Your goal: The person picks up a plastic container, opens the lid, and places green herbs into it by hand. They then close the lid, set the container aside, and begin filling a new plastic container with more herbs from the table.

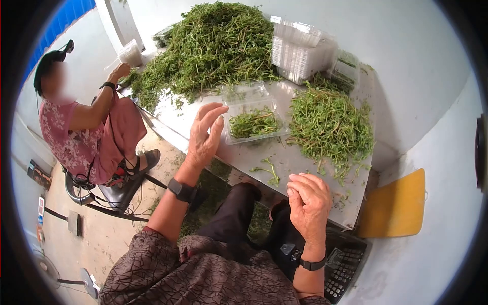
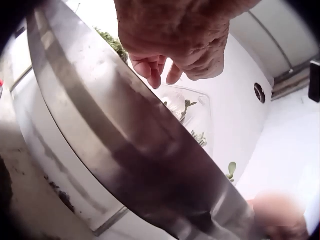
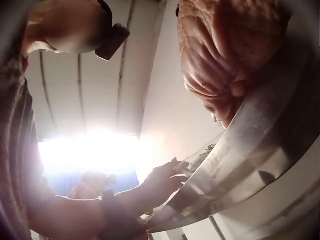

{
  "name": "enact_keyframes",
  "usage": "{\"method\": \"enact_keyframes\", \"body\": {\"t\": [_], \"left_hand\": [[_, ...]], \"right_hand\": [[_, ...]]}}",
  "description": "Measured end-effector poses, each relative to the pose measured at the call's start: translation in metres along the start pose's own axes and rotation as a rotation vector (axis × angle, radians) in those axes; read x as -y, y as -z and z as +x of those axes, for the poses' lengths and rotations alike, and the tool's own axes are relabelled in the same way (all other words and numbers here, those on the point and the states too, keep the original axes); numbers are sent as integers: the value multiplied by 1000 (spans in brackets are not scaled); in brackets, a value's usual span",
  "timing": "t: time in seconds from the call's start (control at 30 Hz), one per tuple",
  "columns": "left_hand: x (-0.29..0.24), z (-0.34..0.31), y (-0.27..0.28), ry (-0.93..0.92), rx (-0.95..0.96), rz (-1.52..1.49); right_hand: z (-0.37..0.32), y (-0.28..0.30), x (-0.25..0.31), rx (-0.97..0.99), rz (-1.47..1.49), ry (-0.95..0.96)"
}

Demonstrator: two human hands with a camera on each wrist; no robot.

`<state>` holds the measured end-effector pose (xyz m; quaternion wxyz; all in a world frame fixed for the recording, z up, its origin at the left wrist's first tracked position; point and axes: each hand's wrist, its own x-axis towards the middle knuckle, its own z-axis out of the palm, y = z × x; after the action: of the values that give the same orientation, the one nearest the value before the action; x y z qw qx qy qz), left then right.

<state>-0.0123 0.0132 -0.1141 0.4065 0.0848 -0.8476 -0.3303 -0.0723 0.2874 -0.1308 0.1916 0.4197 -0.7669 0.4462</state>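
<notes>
My left hand point(image 1: 204, 133) is raised by the left side of a clear plastic box point(image 1: 260, 136), its fingers loosely bent and nothing held. Leafy green stems point(image 1: 254, 122) lie in the box, whose lid point(image 1: 249, 92) is folded back. Over the table's front edge hovers my right hand point(image 1: 311, 204), fingers loosely curled, with nothing visible in them. A loose sprig point(image 1: 272, 172) lies on the tabletop between the hands. Just beyond the right hand is a small heap of greens point(image 1: 333, 124). In the left wrist view, the fingers of the left hand point(image 2: 175, 40) overlap the box.
A large mound of greens point(image 1: 218, 46) covers the back of the metal table point(image 1: 239, 156). Stacked clear boxes point(image 1: 302, 51) stand beside it. At the left sits another person point(image 1: 91, 119). A yellow board point(image 1: 394, 203) and a black crate point(image 1: 345, 264) are at the right.
</notes>
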Motion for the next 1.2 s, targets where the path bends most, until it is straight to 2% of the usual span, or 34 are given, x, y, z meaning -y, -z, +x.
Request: {"method": "enact_keyframes", "body": {"t": [0.03,0.13,0.23,0.27,0.33,0.4,0.47,0.53,0.67,0.73,0.77,0.83,0.87,0.93,1.03,1.2], "left_hand": [[-2,0,-5,94,-27,-121],[8,0,-11,150,-33,-153],[16,0,-17,52,-126,-32],[17,1,-16,73,-121,-59],[16,1,-11,167,-16,-147],[9,1,-11,165,-12,-229],[10,1,-6,173,102,-243],[17,-1,-9,122,92,-274],[20,-5,-11,187,-15,-365],[23,-3,-10,212,-50,-422],[24,-2,-9,201,-45,-419],[27,-4,-10,201,-42,-425],[28,-4,-11,183,-55,-446],[29,-4,-11,167,-79,-473],[28,-7,-8,217,-71,-468],[25,-5,-6,150,-29,-376]], "right_hand": [[0,0,0,6,-8,4],[1,0,1,13,-25,3],[0,-1,1,8,-18,-25],[1,-2,1,2,-12,-21],[0,-1,1,3,-32,-22],[0,-3,1,-1,-33,-15],[0,-5,2,1,-53,-18],[-1,-6,1,-6,-51,-16],[1,-2,3,23,-35,-34],[5,8,6,73,127,-161],[10,14,6,78,116,-161],[29,30,9,45,-139,-36],[39,36,12,52,-148,-34],[61,43,16,111,-359,50],[79,34,8,212,-454,112],[99,12,-17,396,-687,203]]}}
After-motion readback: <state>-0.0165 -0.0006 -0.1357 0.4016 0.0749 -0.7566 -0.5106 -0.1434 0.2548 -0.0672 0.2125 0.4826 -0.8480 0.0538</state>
